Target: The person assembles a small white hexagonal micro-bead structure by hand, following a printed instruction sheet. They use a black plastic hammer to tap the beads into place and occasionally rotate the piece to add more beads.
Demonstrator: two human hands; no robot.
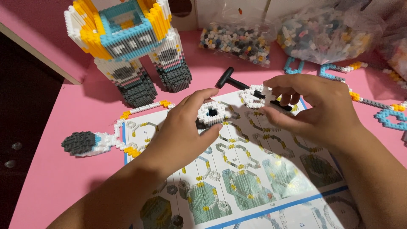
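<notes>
Left hand (pixel 186 127) reaching in from lower left, forearm angled up across the instruction sheet (pixel 254 186), wrist bent slightly inward. Thumb and fingers curled around a small ring of white micro-blocks with a blue and black centre (pixel 211 113), pinching it from both sides just above the sheet's upper edge. Right hand (pixel 309 106) coming in from lower right, knuckles up, fingers bent downward. Thumb and fingertips closed on a white ring-shaped block piece (pixel 253 96), held near the sheet's top edge and just beside the other ring. Black T-shaped tool (pixel 231 80) lying on the pink table (pixel 63 178), its far end hidden under the right fingers.

Behind the hands, tall block figure in white, yellow, light blue and grey (pixel 131 46) standing upright. Left of the sheet, flat grey and white block part with yellow bits (pixel 91 143). At the back, two clear bags of loose blocks (pixel 292 36). Right of the hands, blue and grey block strips (pixel 377 106) on the table.
</notes>
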